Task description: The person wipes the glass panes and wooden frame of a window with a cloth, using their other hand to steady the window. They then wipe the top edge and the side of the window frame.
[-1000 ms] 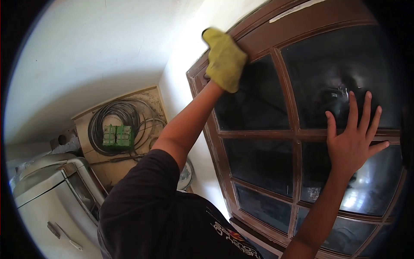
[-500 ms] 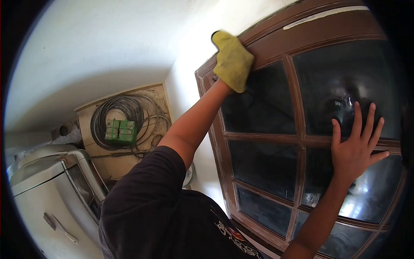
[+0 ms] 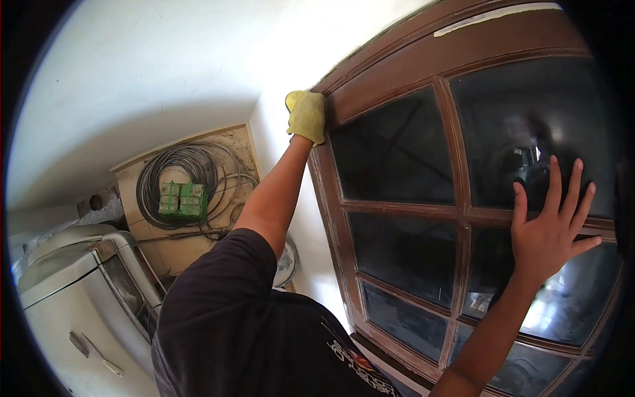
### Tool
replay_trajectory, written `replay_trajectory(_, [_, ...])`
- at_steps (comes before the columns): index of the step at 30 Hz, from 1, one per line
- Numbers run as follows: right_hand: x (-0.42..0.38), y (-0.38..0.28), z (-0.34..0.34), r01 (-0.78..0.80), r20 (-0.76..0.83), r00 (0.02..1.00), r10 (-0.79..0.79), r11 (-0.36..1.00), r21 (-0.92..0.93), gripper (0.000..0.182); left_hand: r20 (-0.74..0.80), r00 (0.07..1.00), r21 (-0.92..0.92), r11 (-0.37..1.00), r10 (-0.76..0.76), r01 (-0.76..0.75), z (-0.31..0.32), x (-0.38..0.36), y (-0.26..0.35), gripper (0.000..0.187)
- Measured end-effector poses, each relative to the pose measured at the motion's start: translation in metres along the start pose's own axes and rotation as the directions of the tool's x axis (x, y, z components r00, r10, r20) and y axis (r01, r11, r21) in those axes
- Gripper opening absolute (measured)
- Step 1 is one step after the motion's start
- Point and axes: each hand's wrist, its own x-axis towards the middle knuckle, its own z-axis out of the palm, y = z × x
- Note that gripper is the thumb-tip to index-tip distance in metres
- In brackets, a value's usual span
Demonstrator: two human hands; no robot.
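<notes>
**Yellow mitt (image 3: 307, 114) on the left hand (image 3: 304, 124) at the frame corner, bare right hand (image 3: 544, 235) spread over the panes**

At the lower left of the frame stands a silver-grey, refrigerator-like appliance (image 3: 73, 291), with a slim handle on its front. Right of it, on tan tiles (image 3: 170, 255), lies a coil of dark cable or hose (image 3: 151, 198), its loops perhaps gathered to keep the length together. A green-strapped block (image 3: 182, 200) sits over the coil; whether it was put there as a weight is unclear.

Nearer the centre, a black sleeve (image 3: 225, 271) leads to the left arm, which reaches up and partly hides a round object (image 3: 288, 264) beside the white wall (image 3: 165, 73). The left hand is inside the mitt, at the upper left corner of the brown wooden frame (image 3: 383, 76), where wood meets wall. How far its fingers are curled is hidden by the fabric, and I can't make out a grip on anything. The covering probably spares the skin from rubbing on the wood.

From centre to right, the frame carries dark glass panes (image 3: 393, 152) split by narrow wooden bars (image 3: 397, 207). A pale strip (image 3: 496, 16) runs along its top at the upper right. At the right, the right hand is flattened, digits fanned wide, grasping nothing. It lies across a bar and the neighbouring glass, likely a brace to balance the stretched left arm.
</notes>
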Motion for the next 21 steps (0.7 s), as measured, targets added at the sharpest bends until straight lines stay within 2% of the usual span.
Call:
replay_trajectory(2, [0.0, 0.0, 0.0, -0.001, 0.002, 1.0, 0.001, 1.0, -0.002, 0.061, 0.011, 0.999, 0.028, 0.998, 0.047, -0.047, -0.031, 0.019, 0.024, 0.006])
replay_trajectory(4, [0.0, 0.001, -0.001, 0.0, 0.012, 1.0, 0.0, 1.0, -0.012, 0.06, 0.044, 0.999, 0.104, 0.994, 0.026, -0.031, -0.05, 0.037, 0.053, 0.013])
replay_trajectory(5, [0.0, 0.0, -0.001, -0.001, 0.02, 1.0, 0.001, 1.0, -0.024, 0.06, -0.139, 0.986, -0.125, 0.989, -0.095, 0.077, -0.037, 0.046, 0.066, 0.013])
replay_trajectory(6, [0.0, 0.0, -0.001, 0.003, 0.019, 1.0, -0.002, 1.0, -0.017, 0.06, -0.284, 0.926, -0.36, 0.923, -0.249, 0.137, -0.025, 0.053, 0.076, 0.015])
replay_trajectory(7, [0.0, 0.0, 0.0, 0.005, 0.006, 1.0, -0.005, 1.0, -0.01, 0.059, -0.286, 0.924, -0.355, 0.924, -0.253, 0.143, -0.048, 0.051, 0.088, 0.015])
replay_trajectory(8, [0.0, 0.0, 0.0, 0.008, -0.009, 1.0, -0.008, 1.0, -0.005, 0.059, -0.118, 0.892, -0.561, 0.77, -0.437, 0.304, -0.097, 0.047, 0.105, 0.012])
replay_trajectory(9, [0.0, 0.0, -0.001, 0.011, -0.015, 1.0, -0.011, 1.0, -0.001, 0.059, 0.086, 0.82, -0.707, 0.545, -0.565, 0.45, -0.125, 0.045, 0.113, 0.011])
replay_trajectory(10, [0.0, 0.0, -0.002, 0.009, -0.006, 1.0, -0.009, 1.0, -0.008, 0.059, 0.079, 0.816, -0.71, 0.542, -0.572, 0.449, -0.118, 0.045, 0.106, 0.011])
replay_trajectory(11, [0.001, 0.0, -0.003, 0.005, 0.0, 1.0, -0.005, 1.0, -0.017, 0.059, -0.17, 0.876, -0.534, 0.789, -0.452, 0.304, -0.098, 0.044, 0.094, 0.01])
replay_trajectory(12, [0.002, 0.0, -0.004, 0.002, -0.014, 1.0, -0.003, 1.0, -0.017, 0.059, -0.372, 0.892, -0.275, 0.948, -0.256, 0.157, -0.072, 0.043, 0.08, 0.011])
replay_trajectory(13, [0.002, -0.001, -0.004, 0.003, -0.005, 1.0, -0.003, 1.0, -0.024, 0.059, -0.313, 0.939, -0.071, 0.989, -0.143, 0.127, -0.03, 0.039, 0.059, 0.01])
replay_trajectory(14, [0.002, -0.001, -0.005, 0.005, 0.006, 1.0, -0.005, 1.0, -0.031, 0.059, -0.32, 0.936, -0.073, 0.989, -0.148, 0.131, -0.039, 0.034, 0.051, 0.01])
replay_trajectory(15, [0.002, -0.002, -0.005, 0.007, -0.001, 1.0, -0.007, 0.999, -0.032, 0.059, -0.139, 0.988, -0.014, 0.998, -0.067, 0.065, -0.055, 0.021, 0.044, 0.009])
replay_trajectory(16, [0.002, -0.002, -0.005, 0.011, -0.007, 1.0, -0.011, 1.0, -0.028, 0.059, 0.054, 0.998, 0.028, 1.0, 0.01, -0.012, -0.064, 0.012, 0.037, 0.009])
replay_trajectory(18, [0.003, -0.003, -0.005, 0.018, -0.013, 1.0, -0.018, 0.999, -0.036, 0.059, -0.101, 0.995, 0.077, 0.997, -0.003, 0.01, -0.004, 0.001, 0.01, 0.004])
replay_trajectory(19, [0.003, -0.003, -0.005, 0.019, -0.015, 1.0, -0.019, 0.999, -0.035, 0.059, 0.021, 1.0, 0.089, 0.996, 0.011, -0.013, 0.017, -0.004, -0.003, 0.011])
replay_trajectory(20, [0.003, -0.003, -0.005, 0.019, -0.017, 1.0, -0.02, 0.999, -0.033, 0.059, 0.215, 0.976, 0.034, 0.999, -0.047, 0.04, 0.014, -0.005, -0.009, 0.011])
replay_trajectory(21, [0.003, -0.003, -0.005, 0.023, -0.015, 1.0, -0.024, 0.999, -0.038, 0.059, 0.195, 0.98, -0.012, 0.999, -0.041, 0.044, 0.024, -0.01, -0.021, 0.012])
